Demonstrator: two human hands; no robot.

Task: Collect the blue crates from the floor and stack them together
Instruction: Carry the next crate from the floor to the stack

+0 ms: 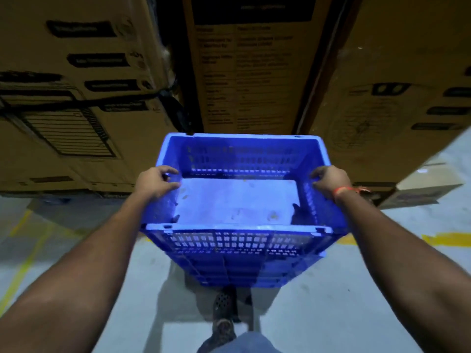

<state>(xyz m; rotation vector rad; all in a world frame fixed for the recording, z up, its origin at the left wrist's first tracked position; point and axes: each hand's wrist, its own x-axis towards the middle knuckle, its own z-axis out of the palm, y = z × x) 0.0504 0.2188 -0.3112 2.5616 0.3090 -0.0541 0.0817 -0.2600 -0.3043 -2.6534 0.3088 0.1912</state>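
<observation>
Nothing's really reading out here, it's all blurring. The middle cardboard box is showing a printed table of small text, two columns, too smeared to make out. The left cardboard boxes are carrying dark label strips and a barcode-like block, also unreadable. The right cardboard box is showing black marks, same story.

Cardboard boxes wall off everything beyond the blue crate, standing just behind its far rim, so nothing passes forward. The crate's open inside is free from above. Bare floor lies open on both sides (a smaller box sits near, far right).
</observation>
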